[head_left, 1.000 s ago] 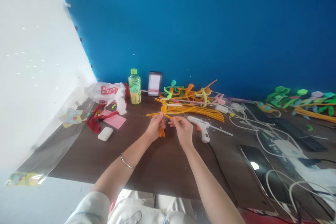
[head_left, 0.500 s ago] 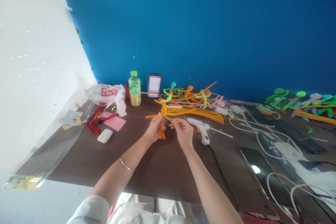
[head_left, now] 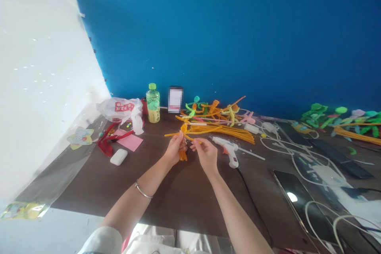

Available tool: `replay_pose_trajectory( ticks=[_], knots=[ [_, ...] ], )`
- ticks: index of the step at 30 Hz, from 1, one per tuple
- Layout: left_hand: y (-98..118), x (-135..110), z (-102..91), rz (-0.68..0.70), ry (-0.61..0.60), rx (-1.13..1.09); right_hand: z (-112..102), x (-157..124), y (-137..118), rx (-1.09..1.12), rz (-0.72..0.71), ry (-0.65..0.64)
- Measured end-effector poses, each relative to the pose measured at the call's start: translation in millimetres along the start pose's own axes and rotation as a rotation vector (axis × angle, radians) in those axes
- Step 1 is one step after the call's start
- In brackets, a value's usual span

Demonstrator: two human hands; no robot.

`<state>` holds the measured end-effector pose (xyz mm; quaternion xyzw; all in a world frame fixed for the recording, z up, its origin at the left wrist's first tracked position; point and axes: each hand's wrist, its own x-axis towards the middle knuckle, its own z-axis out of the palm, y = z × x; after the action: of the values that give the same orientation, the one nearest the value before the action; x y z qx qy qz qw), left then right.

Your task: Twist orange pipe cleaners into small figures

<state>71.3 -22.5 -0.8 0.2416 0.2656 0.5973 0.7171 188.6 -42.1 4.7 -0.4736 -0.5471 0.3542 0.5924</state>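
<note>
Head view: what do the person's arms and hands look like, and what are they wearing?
The left hand and right hand are bare, with no gloves. A thin silver-coloured bangle circles the left forearm, and a white sleeve shows near the left elbow. The right forearm shows no jewellery.

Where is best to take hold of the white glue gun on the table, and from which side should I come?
Take the glue gun by its handle, coming from the near side with the right hand. The gun seems to lie on its side, with the handle pointing toward you and clear of the orange pipe cleaners, while the nozzle points left.
</note>
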Motion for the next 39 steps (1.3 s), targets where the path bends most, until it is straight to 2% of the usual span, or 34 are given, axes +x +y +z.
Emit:
replay_pose_trajectory(
  ticks=[7,13,22,39],
  knots=[
    [0.5,-0.4,0.0,0.017,0.028,0.074,1.4,-2.3,-6.2,0.002,0.011,0.016],
    [0.8,-1.1,1.0,0.016,-0.021,0.071,0.5,-2.0,-5.9,-0.007,-0.004,0.018],
    [6.1,-5.4,4.9,0.04,-0.006,0.135,-0.4,-1.7,-7.2,-0.003,-0.016,0.047],
    [-0.7,0.2,-2.8,0.126,-0.018,0.226,-0.5,-2.3,-8.9,-0.004,-0.026,0.054]
  ],
)
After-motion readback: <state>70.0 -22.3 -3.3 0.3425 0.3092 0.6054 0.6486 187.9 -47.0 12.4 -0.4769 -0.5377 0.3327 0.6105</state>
